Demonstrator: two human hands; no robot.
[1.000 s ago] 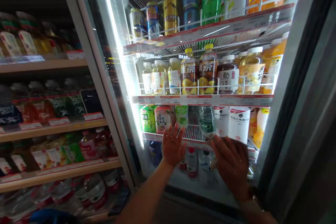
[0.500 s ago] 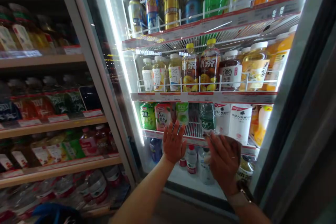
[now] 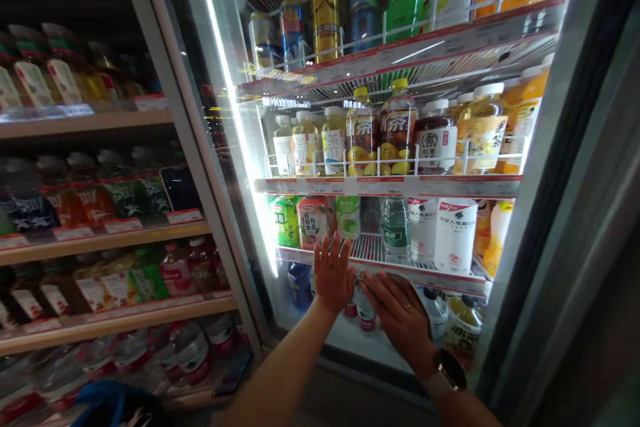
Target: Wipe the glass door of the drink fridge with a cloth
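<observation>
My left hand [image 3: 333,273] lies flat with fingers stretched upward on the glass door [image 3: 287,103] of a lit drinks cooler. It is in front of the lower wire shelf edge and holds nothing. Close to its right, my right hand [image 3: 397,307] presses against the same glass, fingers together and slanting up to the left. A dark brownish cloth [image 3: 420,299] shows along its far edge and at the fingertips; most of it is hidden under the palm. A watch [image 3: 450,369] is on the right wrist. Behind the hands stand a green-labelled water bottle [image 3: 395,232] and a coconut drink carton [image 3: 348,217].
Bottled teas [image 3: 397,127] and cans [image 3: 326,23] fill the upper cooler shelves. To the left, past the metal door frame [image 3: 200,167], wooden shelves [image 3: 100,245] carry rows of bottles. A phone-like dark panel [image 3: 180,187] stands there. A blue item [image 3: 107,397] is at the lower left.
My right hand has slid left and down along the glass with the cloth, nearer to my left hand. My left hand stays flat in about the same place. The view has shifted slightly.
</observation>
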